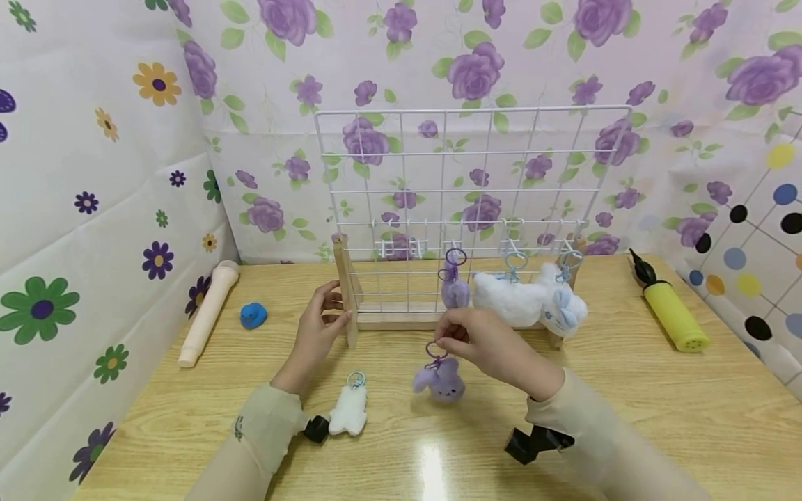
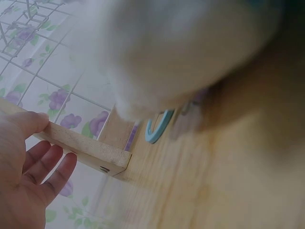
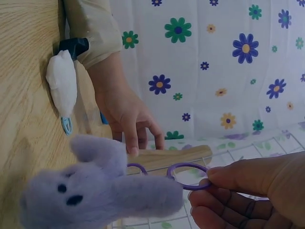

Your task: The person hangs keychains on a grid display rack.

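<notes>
My right hand pinches the purple ring of a fluffy purple bunny keychain between thumb and fingertips. The plush dangles below the ring, in front of the rack; its long ears and dark face marks show in the right wrist view. At the left end of the white wire grid rack, my left hand holds the wooden side post, thumb in front and fingers at the outer side. Hanging from the grid's hooks are another purple plush keychain and large white plush keychains with blue rings.
A small white plush keychain lies on the table near my left wrist. A pale cylindrical stick and a blue toy duck are farther left. At the right lies a yellow hand pump. A small white wire holder is on the grid.
</notes>
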A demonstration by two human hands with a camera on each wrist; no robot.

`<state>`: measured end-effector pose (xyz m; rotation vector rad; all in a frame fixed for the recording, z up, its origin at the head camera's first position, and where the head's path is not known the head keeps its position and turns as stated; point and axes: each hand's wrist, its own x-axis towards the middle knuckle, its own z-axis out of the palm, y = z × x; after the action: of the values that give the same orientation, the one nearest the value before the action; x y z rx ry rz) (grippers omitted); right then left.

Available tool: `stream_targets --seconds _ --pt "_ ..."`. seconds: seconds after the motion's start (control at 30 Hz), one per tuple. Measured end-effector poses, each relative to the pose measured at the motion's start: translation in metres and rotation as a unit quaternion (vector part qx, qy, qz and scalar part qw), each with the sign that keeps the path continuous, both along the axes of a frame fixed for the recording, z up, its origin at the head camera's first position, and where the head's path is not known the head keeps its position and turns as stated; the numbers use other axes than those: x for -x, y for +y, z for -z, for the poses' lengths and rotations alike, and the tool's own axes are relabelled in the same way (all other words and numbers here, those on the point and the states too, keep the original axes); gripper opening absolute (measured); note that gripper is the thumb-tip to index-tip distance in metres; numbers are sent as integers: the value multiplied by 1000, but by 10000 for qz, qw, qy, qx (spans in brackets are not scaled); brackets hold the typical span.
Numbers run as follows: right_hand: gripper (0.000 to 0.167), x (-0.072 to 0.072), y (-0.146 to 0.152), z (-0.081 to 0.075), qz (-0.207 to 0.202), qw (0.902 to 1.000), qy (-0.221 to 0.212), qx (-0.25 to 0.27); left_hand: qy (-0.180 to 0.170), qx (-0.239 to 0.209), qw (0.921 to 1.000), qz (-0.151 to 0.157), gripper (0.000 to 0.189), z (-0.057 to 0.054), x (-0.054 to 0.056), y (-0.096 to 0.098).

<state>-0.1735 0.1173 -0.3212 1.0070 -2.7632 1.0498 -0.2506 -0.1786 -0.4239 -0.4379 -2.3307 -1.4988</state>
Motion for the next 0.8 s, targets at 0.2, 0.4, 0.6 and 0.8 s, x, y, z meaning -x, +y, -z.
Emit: stream_targets --seconds 0.2,0.4,0.6,0.8 --pt "4 2 1 -7 -64 9998 177 65 -313 55 9995 -41 57 -3 0 1" --pt "5 3 0 -20 -102 9994 334 72 -240 76 9997 -58 56 -2 0 2" --pt "6 6 0 -36 17 9979 643 -89 -334 41 9994 -16 57 -2 0 1" --pt "6 12 0 -50 84 9967 786 -194 -399 21 9992 10 55 -4 -1 0"
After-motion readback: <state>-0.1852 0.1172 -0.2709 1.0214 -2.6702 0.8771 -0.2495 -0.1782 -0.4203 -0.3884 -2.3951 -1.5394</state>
